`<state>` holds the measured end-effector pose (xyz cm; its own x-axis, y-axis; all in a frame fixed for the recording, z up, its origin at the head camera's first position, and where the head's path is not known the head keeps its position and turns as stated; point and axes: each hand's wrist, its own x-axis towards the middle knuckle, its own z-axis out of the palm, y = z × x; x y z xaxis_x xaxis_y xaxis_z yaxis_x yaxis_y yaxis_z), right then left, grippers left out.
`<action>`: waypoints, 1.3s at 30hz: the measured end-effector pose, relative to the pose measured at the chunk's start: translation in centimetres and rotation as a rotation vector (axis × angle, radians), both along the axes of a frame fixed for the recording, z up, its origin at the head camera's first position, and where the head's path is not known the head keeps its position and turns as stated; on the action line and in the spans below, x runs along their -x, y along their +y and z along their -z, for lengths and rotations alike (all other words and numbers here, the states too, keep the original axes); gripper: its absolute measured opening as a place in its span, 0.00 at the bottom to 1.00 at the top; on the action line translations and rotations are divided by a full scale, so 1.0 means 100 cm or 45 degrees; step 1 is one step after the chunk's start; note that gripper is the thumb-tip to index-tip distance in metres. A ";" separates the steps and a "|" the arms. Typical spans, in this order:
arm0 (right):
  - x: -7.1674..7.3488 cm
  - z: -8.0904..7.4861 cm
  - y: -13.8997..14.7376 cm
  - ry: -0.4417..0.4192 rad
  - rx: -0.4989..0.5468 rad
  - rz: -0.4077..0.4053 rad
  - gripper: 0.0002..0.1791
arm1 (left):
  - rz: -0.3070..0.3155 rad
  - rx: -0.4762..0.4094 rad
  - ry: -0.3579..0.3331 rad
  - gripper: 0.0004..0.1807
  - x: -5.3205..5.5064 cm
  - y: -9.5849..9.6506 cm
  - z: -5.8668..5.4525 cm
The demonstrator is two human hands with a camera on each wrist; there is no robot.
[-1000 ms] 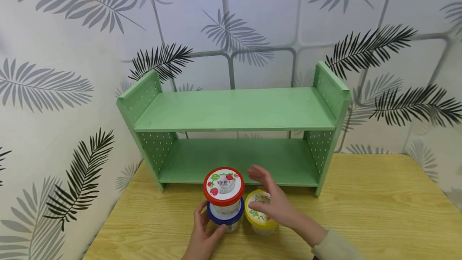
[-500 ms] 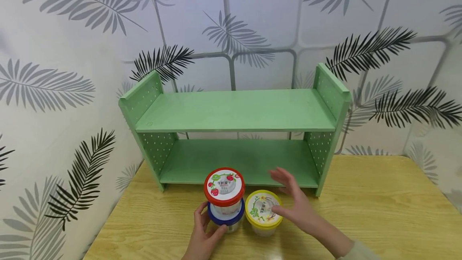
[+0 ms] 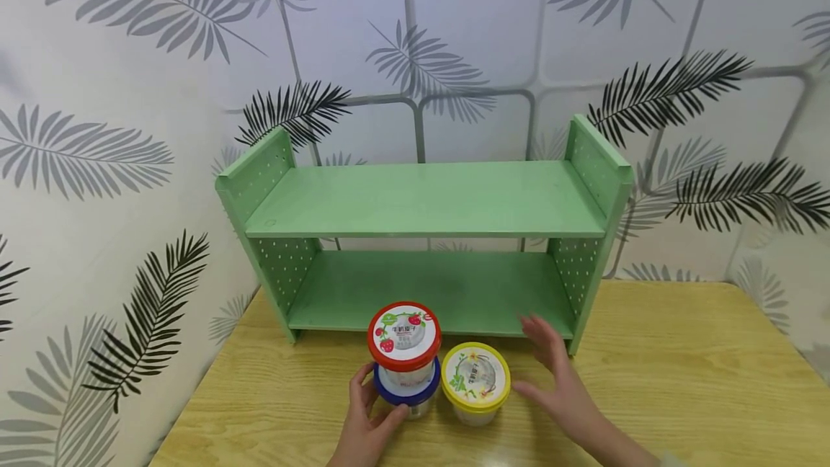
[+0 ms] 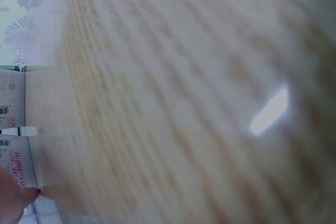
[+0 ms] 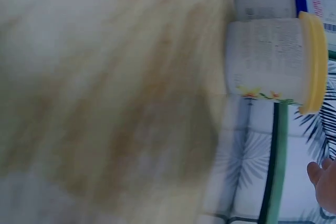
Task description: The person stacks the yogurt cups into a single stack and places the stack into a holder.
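A clear tub with a red lid [image 3: 404, 337] stands stacked on a tub with a blue lid [image 3: 421, 398]. My left hand [image 3: 364, 429] holds the lower, blue-lidded tub from its left and front, thumb at the lid's front edge. Just right of the stack stands a tub with a yellow lid [image 3: 476, 380], its white top printed with flowers. Beside that tub, my right hand [image 3: 563, 395] is spread with nothing in it, thumb near the yellow rim. In the right wrist view, the yellow-lidded tub [image 5: 268, 59] stands upright, overlapping the blue-lidded one.
A green two-tier shelf [image 3: 421, 200] with perforated sides stands behind the tubs. Its lower board [image 3: 493, 287] reaches close to the stack. The wooden table [image 3: 681, 380] extends to both sides, and a leaf-patterned wall [image 3: 467, 34] rises behind the shelf.
My right hand has moved right, from over the yellow-lidded tub to beside it, uncovering its lid. The left hand and the stacked tubs have kept their place.
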<state>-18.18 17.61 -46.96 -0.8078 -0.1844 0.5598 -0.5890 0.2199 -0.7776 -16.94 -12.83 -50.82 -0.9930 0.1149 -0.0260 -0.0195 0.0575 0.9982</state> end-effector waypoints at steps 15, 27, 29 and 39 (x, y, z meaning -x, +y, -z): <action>-0.005 0.032 -0.006 -0.172 -0.116 0.018 0.56 | -0.003 -0.007 0.010 0.50 0.000 -0.001 0.002; -0.004 0.037 -0.019 -0.399 -0.063 -0.041 0.59 | 0.009 -0.007 0.020 0.49 -0.001 -0.001 0.003; -0.004 0.039 -0.020 -0.412 -0.069 -0.035 0.59 | 0.011 -0.009 0.020 0.49 0.000 -0.001 0.003; -0.001 0.037 -0.028 -0.533 -0.077 -0.052 0.57 | 0.012 -0.014 0.021 0.49 0.000 -0.002 0.003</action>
